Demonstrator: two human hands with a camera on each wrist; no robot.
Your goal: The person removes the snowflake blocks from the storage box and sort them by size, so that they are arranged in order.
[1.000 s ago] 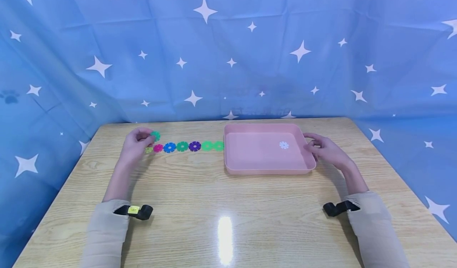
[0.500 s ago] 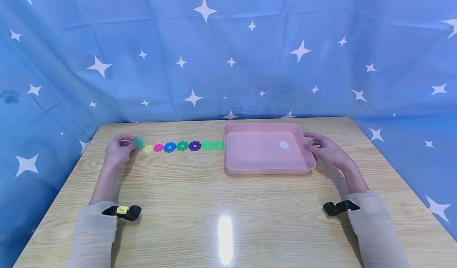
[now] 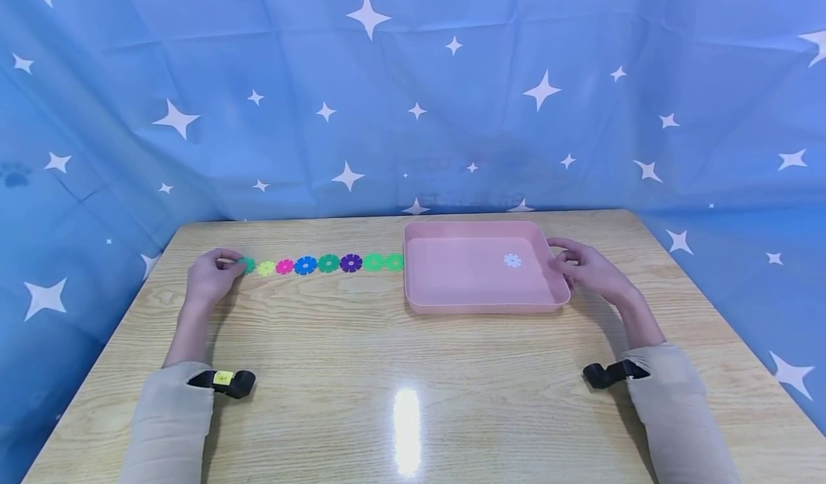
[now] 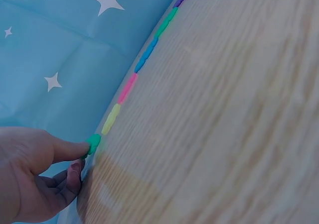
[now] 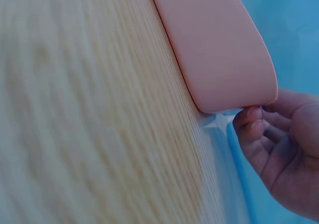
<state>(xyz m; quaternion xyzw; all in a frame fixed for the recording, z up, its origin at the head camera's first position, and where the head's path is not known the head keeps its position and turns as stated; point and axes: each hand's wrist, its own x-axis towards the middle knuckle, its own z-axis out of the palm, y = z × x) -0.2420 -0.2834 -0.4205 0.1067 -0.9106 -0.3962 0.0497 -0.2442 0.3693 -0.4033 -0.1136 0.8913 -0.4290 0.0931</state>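
At the left end of a row of flower-shaped plastic discs, my left hand pinches a green disc between thumb and fingers, low over the table. A yellow disc lies right beside it. Rightward follow a pink disc, a blue disc, a darker green disc, a purple disc and two light green discs. My right hand grips the right wall of a pink tray, its fingers curled at the rim in the right wrist view.
Inside the tray lies one white disc. The tray's left wall meets the end of the row. Behind the wooden table hangs a blue curtain with white stars. A bright reflection shows on the table near the front.
My left hand has moved left with the green disc, from above the row's end down to beside the yellow disc, which now shows fully. My right hand and the tray have stayed put.
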